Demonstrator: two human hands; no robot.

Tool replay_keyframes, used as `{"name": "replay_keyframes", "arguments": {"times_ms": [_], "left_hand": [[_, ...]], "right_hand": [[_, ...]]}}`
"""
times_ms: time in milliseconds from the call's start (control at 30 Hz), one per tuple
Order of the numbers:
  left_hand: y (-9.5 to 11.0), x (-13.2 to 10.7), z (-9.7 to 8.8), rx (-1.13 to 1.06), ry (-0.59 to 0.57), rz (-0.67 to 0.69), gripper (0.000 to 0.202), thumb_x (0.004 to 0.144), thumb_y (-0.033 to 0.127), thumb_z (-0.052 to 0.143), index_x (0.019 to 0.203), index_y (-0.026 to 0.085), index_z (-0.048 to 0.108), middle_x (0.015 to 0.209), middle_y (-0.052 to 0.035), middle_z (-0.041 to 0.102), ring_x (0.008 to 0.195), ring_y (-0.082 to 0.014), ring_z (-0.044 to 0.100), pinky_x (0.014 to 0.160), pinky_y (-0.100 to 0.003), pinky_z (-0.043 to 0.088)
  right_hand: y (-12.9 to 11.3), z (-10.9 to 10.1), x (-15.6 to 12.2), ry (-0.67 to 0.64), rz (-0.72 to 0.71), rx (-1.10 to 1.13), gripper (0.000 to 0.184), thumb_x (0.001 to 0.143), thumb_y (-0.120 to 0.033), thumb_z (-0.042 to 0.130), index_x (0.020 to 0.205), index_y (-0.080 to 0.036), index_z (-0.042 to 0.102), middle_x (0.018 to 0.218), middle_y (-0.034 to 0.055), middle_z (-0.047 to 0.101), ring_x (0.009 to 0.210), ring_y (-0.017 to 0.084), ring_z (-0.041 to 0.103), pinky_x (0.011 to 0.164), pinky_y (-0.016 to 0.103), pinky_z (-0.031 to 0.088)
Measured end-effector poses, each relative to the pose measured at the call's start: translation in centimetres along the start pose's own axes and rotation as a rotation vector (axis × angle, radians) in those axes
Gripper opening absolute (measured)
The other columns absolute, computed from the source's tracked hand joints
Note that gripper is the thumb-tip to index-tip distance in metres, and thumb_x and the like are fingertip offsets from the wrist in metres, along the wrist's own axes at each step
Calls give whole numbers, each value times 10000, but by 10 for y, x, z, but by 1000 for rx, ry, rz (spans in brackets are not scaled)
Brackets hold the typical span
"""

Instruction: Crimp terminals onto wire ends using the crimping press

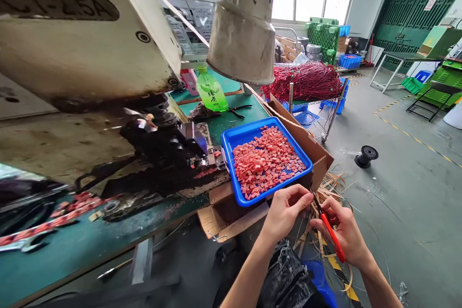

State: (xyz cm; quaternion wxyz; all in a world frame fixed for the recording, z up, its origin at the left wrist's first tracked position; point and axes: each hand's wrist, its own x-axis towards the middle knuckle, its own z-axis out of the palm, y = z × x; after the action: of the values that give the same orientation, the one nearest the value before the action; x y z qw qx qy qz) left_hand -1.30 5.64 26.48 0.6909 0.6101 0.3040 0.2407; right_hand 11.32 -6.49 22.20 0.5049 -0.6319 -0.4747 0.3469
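My right hand is closed around a red-handled tool with a slim dark metal head, like small pliers or snips. Its head points up toward my left hand, whose thumb and fingertips are pinched together right beside it. Whatever lies in that pinch is too small or hidden to make out. Just beyond my left hand, a blue tray holds a spread heap of small reddish-pink square pieces. The tray sits by the tooling of a large worn press machine.
Under the tray is an open cardboard box. A green-tea bottle and black-handled pliers lie on the green bench. Red wire bundles fill a rack behind. Tan strips and a black spool are on the floor.
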Motion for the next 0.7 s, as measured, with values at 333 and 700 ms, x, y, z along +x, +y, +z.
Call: {"name": "replay_keyframes", "arguments": {"times_ms": [333, 700], "left_hand": [[-8, 19, 20, 53, -99, 3, 300, 741, 461, 716, 669, 175, 663, 558, 32, 568, 500, -100, 479, 515, -236, 372], [-28, 16, 40, -4, -62, 38, 280, 766, 450, 751, 711, 180, 706, 636, -22, 697, 600, -168, 656, 603, -274, 525]], "right_hand": [[9, -17, -4, 79, -44, -135, 349, 909, -458, 659, 788, -244, 411, 608, -81, 404, 551, 108, 314, 496, 225, 279], [86, -18, -24, 424, 223, 195, 526, 762, -653, 773, 785, -257, 428, 497, -91, 493, 375, 103, 382, 365, 227, 317]]}}
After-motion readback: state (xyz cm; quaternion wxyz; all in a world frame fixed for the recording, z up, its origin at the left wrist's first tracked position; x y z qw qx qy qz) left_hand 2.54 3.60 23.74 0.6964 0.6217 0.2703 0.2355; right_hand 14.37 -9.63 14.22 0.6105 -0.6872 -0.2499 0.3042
